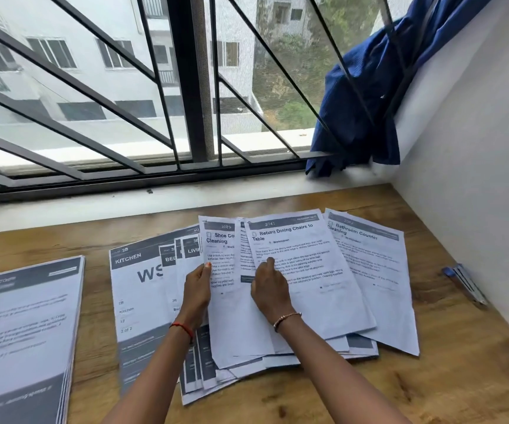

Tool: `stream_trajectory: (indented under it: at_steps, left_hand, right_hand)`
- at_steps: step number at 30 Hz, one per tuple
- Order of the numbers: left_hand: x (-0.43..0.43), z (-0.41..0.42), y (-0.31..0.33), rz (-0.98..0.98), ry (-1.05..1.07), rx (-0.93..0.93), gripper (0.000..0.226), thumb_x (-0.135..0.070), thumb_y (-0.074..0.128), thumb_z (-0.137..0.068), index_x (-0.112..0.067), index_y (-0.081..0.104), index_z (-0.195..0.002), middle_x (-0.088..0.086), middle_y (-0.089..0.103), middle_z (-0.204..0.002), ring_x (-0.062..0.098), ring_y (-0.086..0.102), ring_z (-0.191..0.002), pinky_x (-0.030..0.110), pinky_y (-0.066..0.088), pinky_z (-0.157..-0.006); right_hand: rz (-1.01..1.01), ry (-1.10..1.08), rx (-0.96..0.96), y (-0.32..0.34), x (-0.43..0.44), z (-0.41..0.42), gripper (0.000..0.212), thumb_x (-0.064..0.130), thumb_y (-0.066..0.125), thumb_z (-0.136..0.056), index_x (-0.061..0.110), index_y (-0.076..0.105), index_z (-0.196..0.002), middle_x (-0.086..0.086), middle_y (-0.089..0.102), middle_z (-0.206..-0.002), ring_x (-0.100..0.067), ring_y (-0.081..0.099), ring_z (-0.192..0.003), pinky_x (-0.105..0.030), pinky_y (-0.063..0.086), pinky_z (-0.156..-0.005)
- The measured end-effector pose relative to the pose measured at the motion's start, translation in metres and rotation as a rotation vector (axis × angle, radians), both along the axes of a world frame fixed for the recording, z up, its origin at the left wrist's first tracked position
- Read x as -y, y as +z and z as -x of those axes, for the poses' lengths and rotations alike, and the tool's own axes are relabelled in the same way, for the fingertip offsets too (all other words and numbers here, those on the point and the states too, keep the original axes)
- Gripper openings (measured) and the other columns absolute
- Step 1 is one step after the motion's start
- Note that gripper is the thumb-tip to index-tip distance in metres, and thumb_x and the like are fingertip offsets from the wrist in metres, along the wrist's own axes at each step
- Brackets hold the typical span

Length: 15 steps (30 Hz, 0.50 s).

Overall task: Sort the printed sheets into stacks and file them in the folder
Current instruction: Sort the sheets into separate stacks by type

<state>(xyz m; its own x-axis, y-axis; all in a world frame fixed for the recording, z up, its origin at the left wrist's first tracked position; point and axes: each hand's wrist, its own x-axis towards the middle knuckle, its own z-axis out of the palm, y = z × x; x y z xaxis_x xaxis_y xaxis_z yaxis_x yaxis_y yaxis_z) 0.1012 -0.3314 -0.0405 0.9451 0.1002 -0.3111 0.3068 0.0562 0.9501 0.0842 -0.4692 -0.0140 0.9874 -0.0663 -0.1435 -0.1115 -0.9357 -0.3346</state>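
Several printed sheets lie fanned out on the wooden table (461, 377). My left hand (197, 289) holds the left edge of the "Shoe Cleaning" sheet (232, 316), thumb on its face. My right hand (270, 289) rests with curled fingers on the "Return Dining Chairs to Table" sheet (317, 280). To the right lies the "Bathroom Counter Cleaning" sheet (378, 270). Sheets with dark headers, one marked "KITCHEN" (137, 286), spread out to the left under the fan. A separate neat stack of sheets (23, 332) sits at the far left. No folder is visible.
A blue and silver clip or pen (464, 283) lies near the right wall. The window with its dark metal grille (186, 87) runs along the back, above a white sill. A blue curtain (366, 96) hangs bunched in the right corner.
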Motion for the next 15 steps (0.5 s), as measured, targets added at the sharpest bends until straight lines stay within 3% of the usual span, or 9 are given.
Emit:
stream_trajectory:
  at_steps: [1,3,10,15]
  left_hand:
    - [0.000,0.000,-0.001,-0.001,0.000,0.000,0.029,-0.018,0.035,-0.101,-0.006,0.062,-0.102,0.011,0.065,-0.102,0.024,0.064,-0.091,0.036,0.051,-0.084]
    - [-0.001,-0.001,-0.002,-0.008,0.001,-0.001,0.029,-0.018,0.036,-0.101,-0.007,0.062,-0.101,0.012,0.066,-0.102,0.027,0.064,-0.094,0.040,0.051,-0.087]
    - [0.002,-0.002,0.005,-0.026,0.017,0.026,0.030,-0.019,0.037,-0.101,-0.008,0.064,-0.098,0.006,0.068,-0.095,0.023,0.066,-0.086,0.035,0.054,-0.078]
    - [-0.001,-0.006,0.016,-0.065,0.070,0.077,0.030,-0.021,0.035,-0.101,-0.010,0.063,-0.096,0.005,0.068,-0.089,0.026,0.065,-0.083,0.036,0.055,-0.072]
  right_hand:
    - [0.018,0.011,-0.031,-0.002,0.001,-0.001,0.027,0.005,0.052,-0.086,-0.006,0.052,-0.111,-0.024,0.046,-0.124,-0.037,0.063,-0.091,-0.033,0.050,-0.073]
    - [0.059,0.026,-0.028,-0.004,0.002,-0.002,0.031,0.006,0.037,-0.093,-0.003,0.044,-0.121,-0.020,0.035,-0.135,-0.034,0.057,-0.106,-0.033,0.046,-0.084]
    - [-0.014,-0.015,0.013,-0.012,-0.002,-0.004,0.026,0.001,0.044,-0.089,-0.008,0.052,-0.112,-0.026,0.045,-0.126,-0.040,0.061,-0.092,-0.038,0.049,-0.074]
    - [0.048,-0.022,-0.024,-0.009,0.005,-0.008,0.032,0.003,0.037,-0.093,-0.002,0.043,-0.124,-0.020,0.031,-0.139,-0.032,0.057,-0.107,-0.031,0.046,-0.085]
